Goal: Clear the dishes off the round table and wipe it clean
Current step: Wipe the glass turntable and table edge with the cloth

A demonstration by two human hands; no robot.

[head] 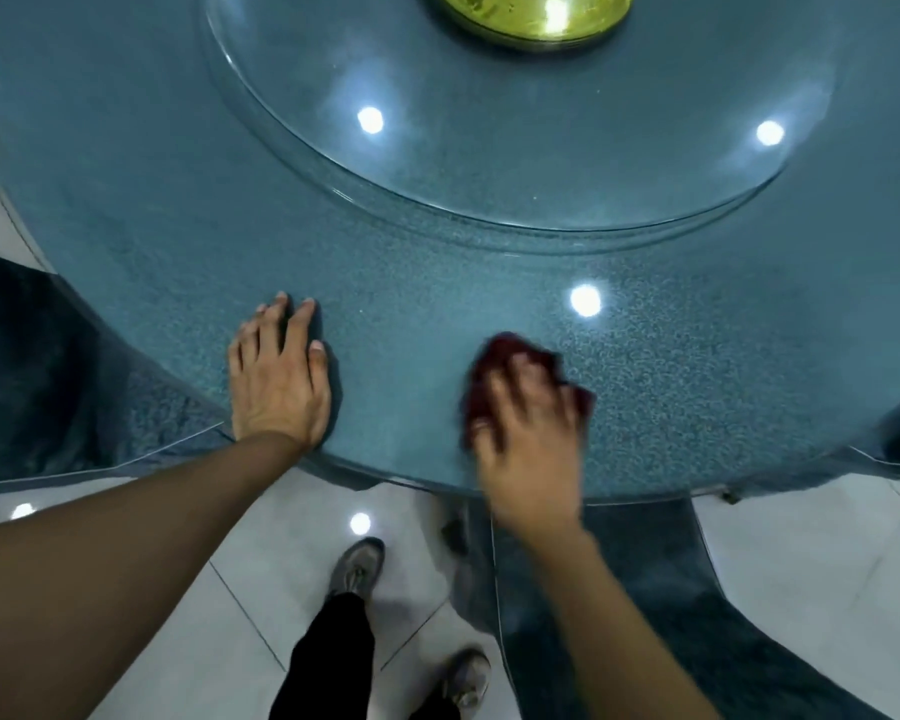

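Dark-red cloth [510,376] lies under the blurred right hand [528,433], fingers spread pressing it onto the blue counter [437,283] near its edge; left hand [279,379] rests flat, well apart.

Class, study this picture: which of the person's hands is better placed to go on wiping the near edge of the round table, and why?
The right hand. It already presses the dark red cloth onto the round table near its front edge. The left hand lies flat on the tabletop, holding nothing, and seems only to brace.
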